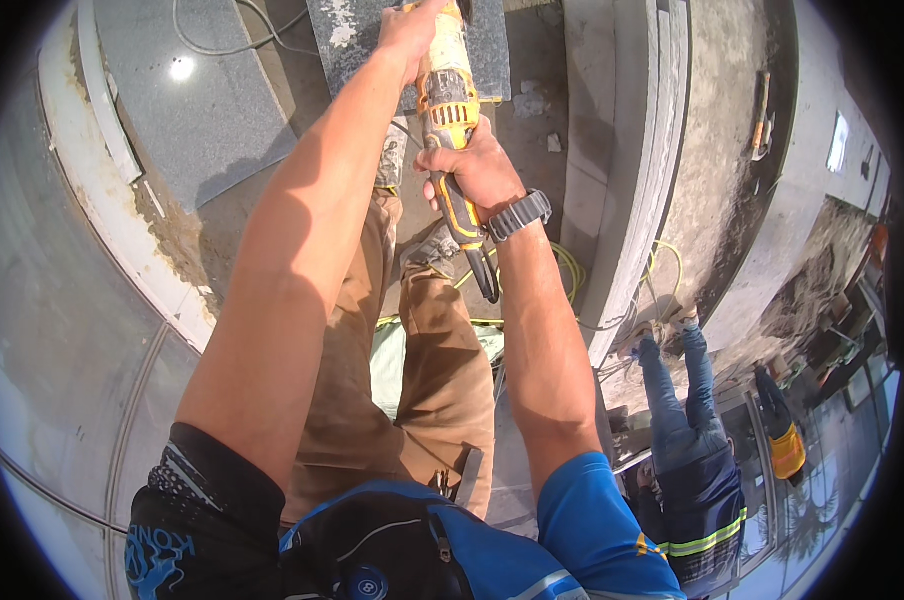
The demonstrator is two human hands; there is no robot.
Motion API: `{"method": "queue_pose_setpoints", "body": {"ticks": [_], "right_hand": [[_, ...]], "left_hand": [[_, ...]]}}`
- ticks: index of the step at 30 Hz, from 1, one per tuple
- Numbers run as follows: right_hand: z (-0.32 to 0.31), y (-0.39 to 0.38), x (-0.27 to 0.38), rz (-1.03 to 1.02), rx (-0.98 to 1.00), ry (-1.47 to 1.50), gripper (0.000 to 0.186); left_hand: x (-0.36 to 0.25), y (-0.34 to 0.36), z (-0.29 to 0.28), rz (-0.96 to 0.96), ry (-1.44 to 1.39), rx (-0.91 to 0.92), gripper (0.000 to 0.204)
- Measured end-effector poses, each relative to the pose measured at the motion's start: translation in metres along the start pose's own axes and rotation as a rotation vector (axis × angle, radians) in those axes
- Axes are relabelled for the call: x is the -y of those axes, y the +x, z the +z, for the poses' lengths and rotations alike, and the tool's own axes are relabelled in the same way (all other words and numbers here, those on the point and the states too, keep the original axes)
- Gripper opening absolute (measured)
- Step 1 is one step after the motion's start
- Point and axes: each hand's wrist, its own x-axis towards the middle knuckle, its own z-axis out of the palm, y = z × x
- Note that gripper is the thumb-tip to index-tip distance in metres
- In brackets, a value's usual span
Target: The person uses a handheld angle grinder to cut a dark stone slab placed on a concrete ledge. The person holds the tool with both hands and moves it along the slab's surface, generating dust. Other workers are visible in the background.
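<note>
A yellow and black angle grinder (446, 90) points away from me at the top of the view, its front end partly cut off by the edge. My right hand (479, 172), with a dark watch on its wrist, is wrapped round the rear handle. Closed on the grinder's front part is my left hand (410, 36), its fingers partly hidden. Under the tool lies a speckled grey stone slab (367, 62) with a pale patch. A dark cord loops down from the handle's end.
Another grey slab (202, 110) lies at the left. Stacked long pale slabs (627, 150) stand on the right. A yellow-green hose (575, 272) coils near my feet. A hammer-like tool (762, 120) lies far right. Two other people (687, 440) (787, 450) are at the lower right.
</note>
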Motion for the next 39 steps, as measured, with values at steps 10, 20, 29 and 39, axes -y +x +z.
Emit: {"method": "queue_pose_setpoints", "body": {"ticks": [10, 20, 29, 39], "right_hand": [[-0.003, 0.005, 0.011, -0.054, 0.072, -0.006, 0.061], [-0.004, -0.005, -0.001, -0.032, 0.039, -0.082, 0.089], [-0.006, -0.022, -0.013, 0.014, 0.027, -0.064, 0.089], [-0.008, -0.035, -0.02, 0.039, 0.012, -0.031, 0.086]], "left_hand": [[-0.004, 0.024, 0.0, 0.188, 0.327, -0.039, 0.04], [0.004, 0.011, 0.005, 0.352, 0.524, -0.055, 0.038], [0.003, -0.014, 0.005, 0.208, 0.34, -0.021, 0.042], [-0.024, -0.057, 0.003, -0.362, -0.541, -0.058, 0.083]]}}
